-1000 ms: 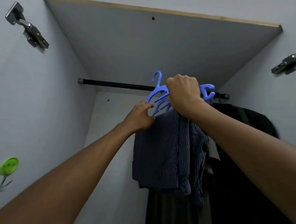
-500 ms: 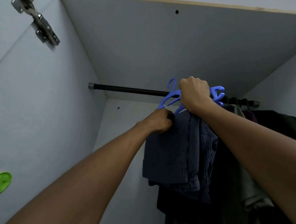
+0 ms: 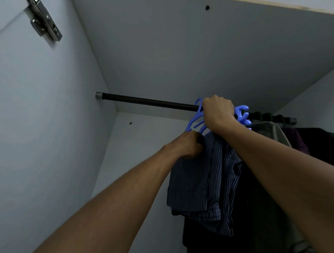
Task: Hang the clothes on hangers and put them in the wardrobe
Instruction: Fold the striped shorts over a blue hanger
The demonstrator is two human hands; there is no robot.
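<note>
A dark blue pinstriped garment (image 3: 204, 182) hangs from a blue plastic hanger (image 3: 195, 120). My right hand (image 3: 217, 113) grips the top of the hanger right at the black wardrobe rail (image 3: 150, 102); the hook is mostly hidden behind my fist. My left hand (image 3: 188, 145) grips the garment's top edge just under the hanger's left arm. Whether the hook sits over the rail cannot be told.
Dark and grey clothes (image 3: 294, 147) hang at the rail's right end, close beside the striped garment. The rail's left half is bare. A metal door hinge (image 3: 43, 21) is on the left wall. The wardrobe's top panel (image 3: 184, 51) is close above.
Both hands and the hanger with the garment have risen to the rail. The view has shifted left and closer into the wardrobe.
</note>
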